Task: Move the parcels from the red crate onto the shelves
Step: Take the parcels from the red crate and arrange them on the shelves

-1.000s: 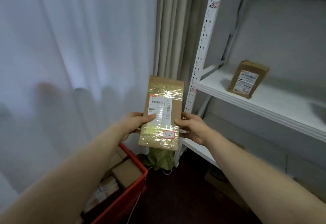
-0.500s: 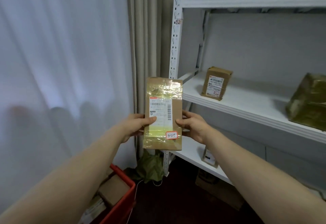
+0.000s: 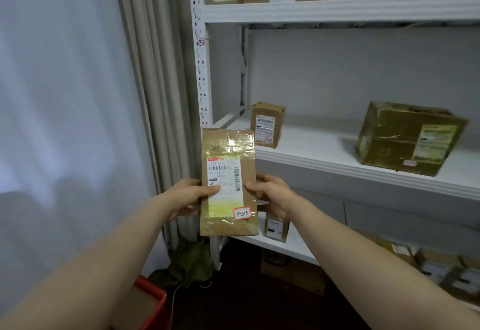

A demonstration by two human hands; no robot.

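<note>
- Fingers of your left hand [image 3: 191, 197] and right hand [image 3: 271, 196] grip the parcel [image 3: 228, 181], upright before the middle shelf [image 3: 337, 168].
- Slide it beside the small box [image 3: 267, 124], label outward.

Arms outstretched, left hand [image 3: 187, 196] and right hand [image 3: 272, 195] gripping parcel [image 3: 228, 153], thumbs forward

White sheer curtain [image 3: 65, 96] glowing with daylight, beige drape [image 3: 155, 96] beside it, pale wall [image 3: 350, 75], dark floor [image 3: 241, 306]
</note>
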